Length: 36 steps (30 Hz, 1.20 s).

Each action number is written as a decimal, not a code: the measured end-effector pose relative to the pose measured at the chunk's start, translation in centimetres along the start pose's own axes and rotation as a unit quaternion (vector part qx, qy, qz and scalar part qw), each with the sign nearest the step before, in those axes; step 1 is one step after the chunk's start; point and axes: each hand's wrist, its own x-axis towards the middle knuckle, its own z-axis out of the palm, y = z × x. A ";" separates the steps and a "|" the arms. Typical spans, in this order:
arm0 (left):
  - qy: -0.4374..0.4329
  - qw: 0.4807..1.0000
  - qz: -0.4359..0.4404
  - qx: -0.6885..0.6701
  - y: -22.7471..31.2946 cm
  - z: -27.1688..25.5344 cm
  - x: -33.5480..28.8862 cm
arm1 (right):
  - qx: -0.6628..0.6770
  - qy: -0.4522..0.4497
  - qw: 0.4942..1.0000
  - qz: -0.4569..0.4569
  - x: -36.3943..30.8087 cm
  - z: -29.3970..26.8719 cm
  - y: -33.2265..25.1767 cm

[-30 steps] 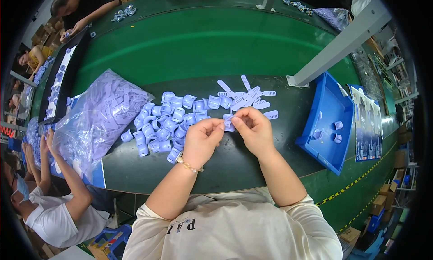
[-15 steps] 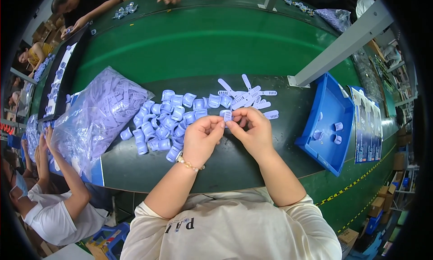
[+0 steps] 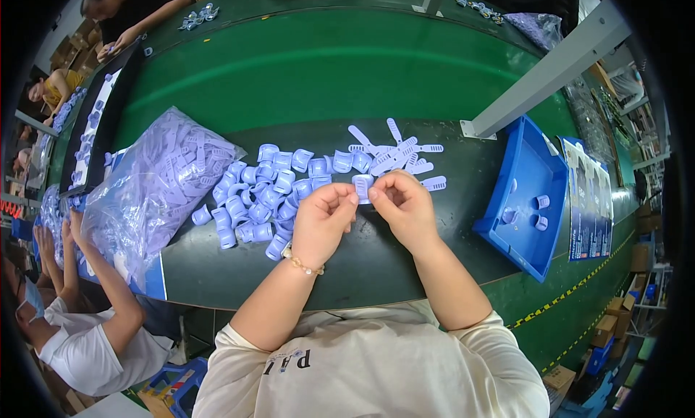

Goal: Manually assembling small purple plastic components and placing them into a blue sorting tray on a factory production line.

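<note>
Between my two hands is a small lilac curved plastic piece point(image 3: 363, 188) with slots in its face, upright above the dark tabletop. My left hand point(image 3: 323, 221) is closed, pinching its left edge between thumb and fingertips. My right hand point(image 3: 405, 209), also closed, pinches the right edge. A pile of similar lilac curved pieces point(image 3: 269, 199) lies just left of and beyond my left hand. Flat lilac slotted straps point(image 3: 397, 156) are fanned out beyond my right hand. How the held piece is fitted together is too small to make out.
Left of the pile stands a clear plastic bag point(image 3: 174, 175) full of lilac straps. A blue bin point(image 3: 523, 245) with several curved pieces sits at the right, near a grey metal post point(image 3: 550, 67). A green belt point(image 3: 326, 70) runs beyond. A co-worker point(image 3: 94, 338) works at my left.
My right fingers have drawn slightly back toward the right edge, showing more of the held piece's face. A co-worker's hand at the far top edge has left the view.
</note>
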 end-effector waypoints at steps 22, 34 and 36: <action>-0.055 0.997 0.034 0.048 -0.9 0.2 -0.3 | 0.089 0.038 0.995 -0.035 0.3 0.2 -0.3; -0.070 0.997 0.021 0.040 -0.9 -0.4 0.2 | 0.001 0.042 0.998 -0.037 -0.3 0.5 -0.8; -0.071 0.996 0.029 0.049 -1.0 -0.4 0.2 | 0.018 0.030 0.999 -0.024 -0.3 0.2 -0.7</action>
